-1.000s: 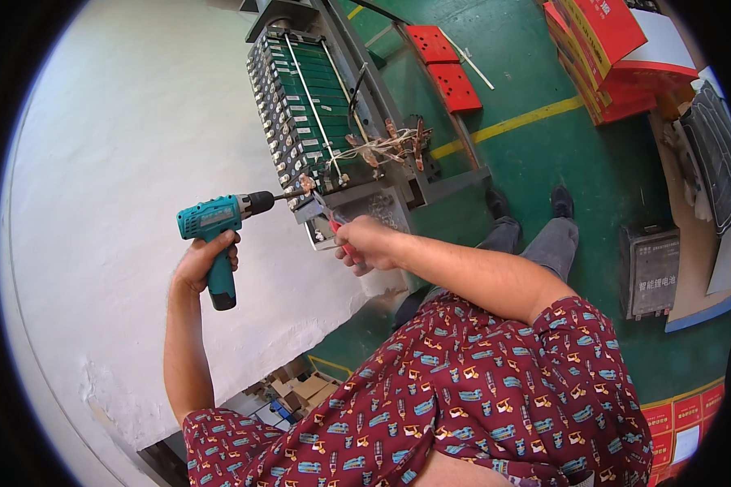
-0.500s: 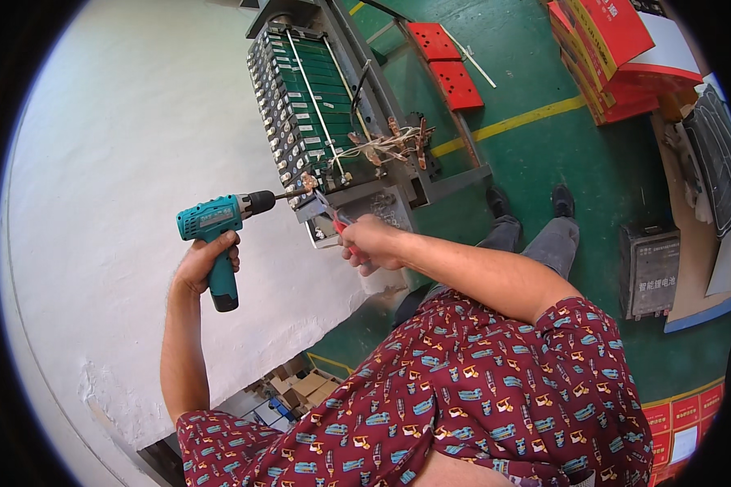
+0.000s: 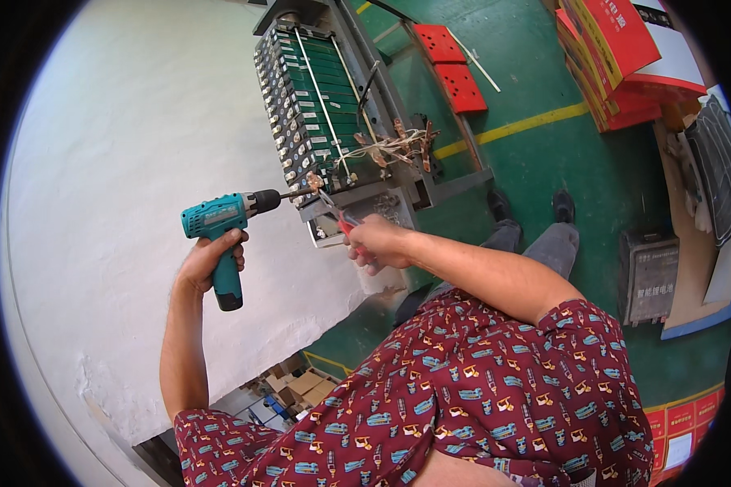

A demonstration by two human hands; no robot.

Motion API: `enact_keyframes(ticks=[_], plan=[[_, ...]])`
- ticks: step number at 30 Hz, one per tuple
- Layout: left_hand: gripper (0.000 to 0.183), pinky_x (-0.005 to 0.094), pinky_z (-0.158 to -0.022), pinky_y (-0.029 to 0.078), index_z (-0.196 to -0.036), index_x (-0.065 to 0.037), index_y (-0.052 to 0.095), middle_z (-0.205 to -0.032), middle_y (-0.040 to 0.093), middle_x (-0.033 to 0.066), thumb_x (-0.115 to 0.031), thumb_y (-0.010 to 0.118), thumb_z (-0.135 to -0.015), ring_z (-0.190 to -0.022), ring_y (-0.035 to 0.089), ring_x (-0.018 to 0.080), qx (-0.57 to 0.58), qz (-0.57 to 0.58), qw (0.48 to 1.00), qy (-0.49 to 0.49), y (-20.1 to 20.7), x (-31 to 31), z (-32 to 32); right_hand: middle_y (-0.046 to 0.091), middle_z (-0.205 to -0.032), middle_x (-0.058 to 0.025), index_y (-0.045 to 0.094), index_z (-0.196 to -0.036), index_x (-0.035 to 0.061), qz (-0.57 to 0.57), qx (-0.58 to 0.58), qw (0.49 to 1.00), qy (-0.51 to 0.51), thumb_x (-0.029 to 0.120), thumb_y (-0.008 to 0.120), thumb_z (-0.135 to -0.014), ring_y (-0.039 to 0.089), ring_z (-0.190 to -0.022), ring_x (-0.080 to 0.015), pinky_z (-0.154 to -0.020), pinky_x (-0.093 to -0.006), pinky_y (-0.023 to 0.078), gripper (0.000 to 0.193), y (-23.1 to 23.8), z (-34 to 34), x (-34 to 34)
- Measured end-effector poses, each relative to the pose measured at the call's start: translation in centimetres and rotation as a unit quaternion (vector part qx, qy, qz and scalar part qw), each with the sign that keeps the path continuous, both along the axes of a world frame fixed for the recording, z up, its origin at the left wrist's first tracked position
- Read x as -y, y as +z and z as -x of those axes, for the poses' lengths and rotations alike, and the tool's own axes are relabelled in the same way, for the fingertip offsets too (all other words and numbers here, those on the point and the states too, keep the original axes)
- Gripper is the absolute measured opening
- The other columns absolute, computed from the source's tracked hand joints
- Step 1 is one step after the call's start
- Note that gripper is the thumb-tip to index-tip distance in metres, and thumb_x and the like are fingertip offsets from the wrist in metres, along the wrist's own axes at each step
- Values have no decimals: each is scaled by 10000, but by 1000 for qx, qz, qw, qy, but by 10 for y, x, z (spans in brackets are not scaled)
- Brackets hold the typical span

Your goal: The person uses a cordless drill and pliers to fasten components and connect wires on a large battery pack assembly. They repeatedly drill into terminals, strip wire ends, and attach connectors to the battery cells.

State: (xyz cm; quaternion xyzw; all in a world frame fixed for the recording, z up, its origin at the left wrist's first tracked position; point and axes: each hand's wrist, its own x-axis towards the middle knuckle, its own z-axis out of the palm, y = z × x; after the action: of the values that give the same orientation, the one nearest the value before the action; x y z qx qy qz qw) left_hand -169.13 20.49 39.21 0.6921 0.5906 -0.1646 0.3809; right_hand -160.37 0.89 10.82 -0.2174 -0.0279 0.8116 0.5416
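Observation:
My left hand (image 3: 209, 258) grips a teal cordless drill (image 3: 217, 217) by its handle, the bit pointing right. The tip of the bit meets a small copper-coloured piece (image 3: 313, 182) at the near end of a battery pack (image 3: 317, 89). Closed round red-handled pliers (image 3: 347, 223) is my right hand (image 3: 377, 241). The plier jaws reach up to that same copper piece; whether they pinch it is too small to tell. The pack is a row of green cells with metal terminals along the left side and white rods across the top.
Copper strips with pale wires (image 3: 394, 148) lie at the pack's near right on a grey metal frame (image 3: 455, 185). Red perforated plates (image 3: 460, 87) are beyond. Red boxes (image 3: 609, 49) and a dark battery case (image 3: 650, 276) stand on the right. A white wall (image 3: 138, 146) borders the left.
Hands, drill and pliers have shifted very slightly right in the picture, along with the pack. Both hands keep their grips.

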Motion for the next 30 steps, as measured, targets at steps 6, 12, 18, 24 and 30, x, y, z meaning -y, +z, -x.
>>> enact_keyframes(ticks=[6, 12, 18, 24, 30], plan=[[354, 353, -652, 586, -1090, -38, 631, -824, 646, 46, -310, 778, -918, -701, 642, 160, -10, -15, 1000, -12, 0, 4, -2, 613, -931, -84, 538, -1130, 46, -3, 5, 1000, 7, 125, 553, -908, 581, -688, -168, -604, -429, 521, 236, 0, -1, 0], [307, 351, -661, 586, -1038, -69, 611, -818, 658, 59, -299, 771, -913, -705, 665, 178, -19, -6, 999, -37, 2, 9, -6, 594, -857, -67, 536, -1036, 55, 5, -1, 1000, 6, 96, 555, -877, 576, -641, -160, -555, -407, 493, 165, 3, -5, -1], [251, 330, -634, 558, -988, -83, 614, -792, 651, 46, -268, 766, -913, -691, 641, 155, -4, -3, 1000, -10, 2, 14, -9, 587, -870, -58, 525, -1080, 68, 5, 5, 1000, 20, 95, 543, -869, 590, -645, -158, -571, -404, 497, 213, 6, -10, 0], [237, 323, -622, 552, -991, -82, 620, -768, 655, 50, -240, 766, -892, -655, 636, 158, -22, -15, 997, -70, 4, 8, -13, 587, -885, -65, 519, -1084, 72, -2, 12, 999, 29, 97, 539, -863, 595, -647, -161, -583, -406, 505, 223, 1, -12, -2], [244, 322, -609, 544, -991, -86, 625, -751, 647, 44, -241, 777, -881, -639, 624, 152, -2, -10, 1000, -18, 0, 10, -4, 586, -925, -89, 522, -1115, 57, -2, 1, 999, 34, 100, 540, -857, 606, -690, -180, -592, -418, 519, 261, -4, -9, -6]])
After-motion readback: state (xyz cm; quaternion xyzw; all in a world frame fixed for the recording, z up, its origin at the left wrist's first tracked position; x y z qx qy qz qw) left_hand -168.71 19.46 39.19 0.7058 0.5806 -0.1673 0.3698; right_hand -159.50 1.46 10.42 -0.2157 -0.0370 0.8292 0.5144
